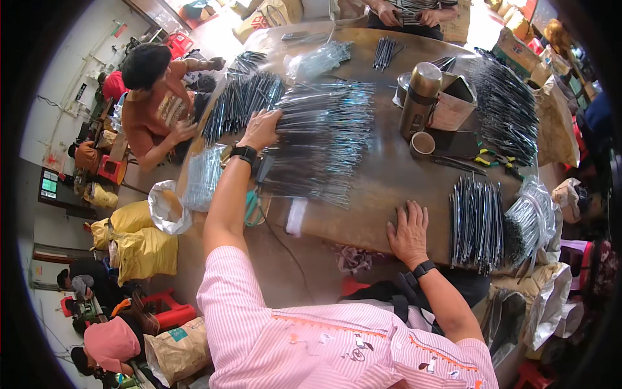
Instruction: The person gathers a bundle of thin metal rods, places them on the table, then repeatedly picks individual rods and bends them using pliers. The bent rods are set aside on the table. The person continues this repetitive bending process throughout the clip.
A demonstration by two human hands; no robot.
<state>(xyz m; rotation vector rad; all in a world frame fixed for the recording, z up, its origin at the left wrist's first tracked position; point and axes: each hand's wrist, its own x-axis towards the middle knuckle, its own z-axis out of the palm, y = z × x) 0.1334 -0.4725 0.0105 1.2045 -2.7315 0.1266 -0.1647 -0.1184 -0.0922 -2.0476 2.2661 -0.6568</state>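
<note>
My left hand (260, 128) reaches to the left edge of a wide spread of thin dark rods in shiny clear sleeves (324, 129). Its fingers are curled in on the sleeve ends, and the near part of the spread is blurred. Just left of that hand lies a heap of bare dark thin rods (243, 100). My right hand (409, 230) rests flat on the brown table (363, 223), fingers apart, holding nothing. To its right is a row of dark rods (476, 223), beside a clear plastic bundle (531, 217).
A steel flask (421, 97), a paper cup (422, 144) and an open box (453, 107) stand right of centre. Pliers (495, 157) lie farther right, near a large rod pile (504, 104). A person (152, 104) sits at the left; another's hands (408, 16) show across the table.
</note>
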